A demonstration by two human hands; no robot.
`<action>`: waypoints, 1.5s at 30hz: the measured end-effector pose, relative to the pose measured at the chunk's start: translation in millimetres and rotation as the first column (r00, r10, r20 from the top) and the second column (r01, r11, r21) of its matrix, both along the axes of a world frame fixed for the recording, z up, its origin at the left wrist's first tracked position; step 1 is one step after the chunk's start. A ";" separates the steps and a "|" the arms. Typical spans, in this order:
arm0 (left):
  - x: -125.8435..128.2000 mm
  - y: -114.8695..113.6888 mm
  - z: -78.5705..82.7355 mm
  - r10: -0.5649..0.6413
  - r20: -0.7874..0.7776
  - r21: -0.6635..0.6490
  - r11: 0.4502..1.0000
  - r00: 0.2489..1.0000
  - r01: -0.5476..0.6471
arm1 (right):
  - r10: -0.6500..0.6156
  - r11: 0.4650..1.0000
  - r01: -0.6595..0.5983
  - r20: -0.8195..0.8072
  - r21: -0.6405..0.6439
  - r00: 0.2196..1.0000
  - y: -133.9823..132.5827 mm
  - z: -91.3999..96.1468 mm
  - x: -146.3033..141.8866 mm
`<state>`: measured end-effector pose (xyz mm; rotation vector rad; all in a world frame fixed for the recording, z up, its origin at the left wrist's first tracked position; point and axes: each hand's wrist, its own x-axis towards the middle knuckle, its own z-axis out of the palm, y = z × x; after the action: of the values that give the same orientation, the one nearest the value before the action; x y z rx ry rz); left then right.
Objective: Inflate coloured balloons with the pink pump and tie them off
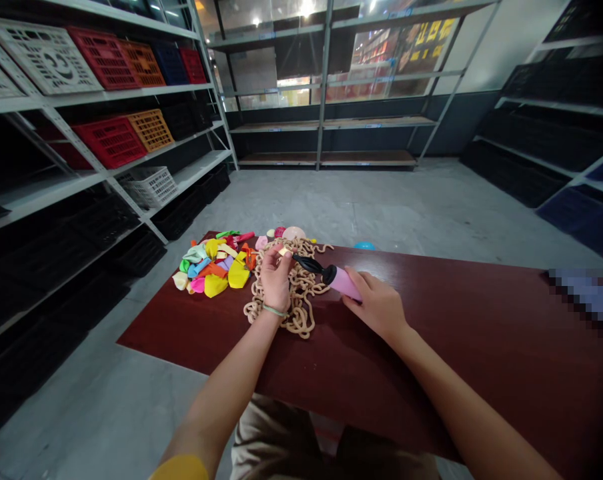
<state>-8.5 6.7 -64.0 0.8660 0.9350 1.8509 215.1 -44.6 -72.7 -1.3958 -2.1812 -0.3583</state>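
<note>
The right hand [374, 305] wraps its fingers around a pink balloon pump [345, 281], its black nozzle aimed at the raised left hand [276, 280], whose fingers pinch a small pale scrap [283, 251] (too small to identify) above a tangled beige chain [299, 313]. Both hands sit near the far edge of the dark red table [431, 373], beside loose deflated balloons [214, 270]. The yellow sign's [429, 33] characters are unreadable.

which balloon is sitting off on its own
The blue one at the far edge of the table, beyond the pink hand pump; the other balloons lie bunched to the left.
</note>
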 end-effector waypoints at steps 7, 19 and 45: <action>3.9 -3.2 2.6 0.000 -0.010 0.018 1.000 1.000 0.000 | -0.016 0.999 0.017 0.011 -0.048 1.000 -3.7 2.4 -7.6; 2.5 -4.5 4.0 0.073 -0.051 0.042 0.997 0.996 -0.071 | -0.048 0.995 0.049 0.016 -0.081 0.999 -6.1 4.2 -10.0; 17.4 -18.5 22.5 -0.300 0.390 0.031 0.949 0.871 0.313 | -0.027 0.992 0.019 -0.064 -0.128 0.998 -8.4 5.0 -23.5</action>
<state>8.8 -11.8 -41.4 0.5546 0.5386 1.6410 191.6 -53.0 -67.7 -1.4808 -2.1690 -0.1815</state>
